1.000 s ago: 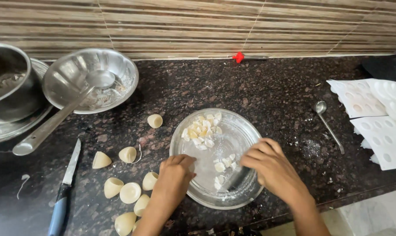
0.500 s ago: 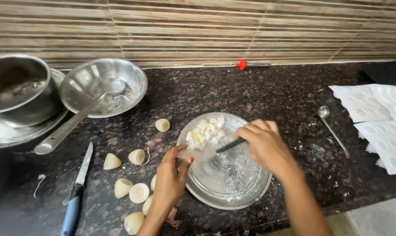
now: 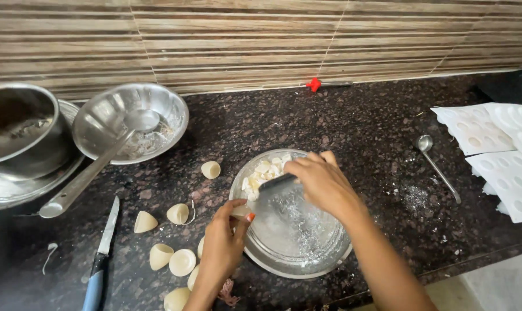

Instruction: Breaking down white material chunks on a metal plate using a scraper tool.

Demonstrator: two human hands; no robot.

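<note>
Right hand is over the steel plate, fingers curled tight around a dark flat scraper, its edge down on the plate beside a heap of white pieces at the far rim. Left hand pinches the plate's near-left rim, thumb and fingers closed on it. The plate sits on the dark speckled table. Pale cone-shaped shells lie scattered just left of it, a blue-handled knife further left. A steel bowl with a ladle stands behind; white moulded trays sit far right.
</note>
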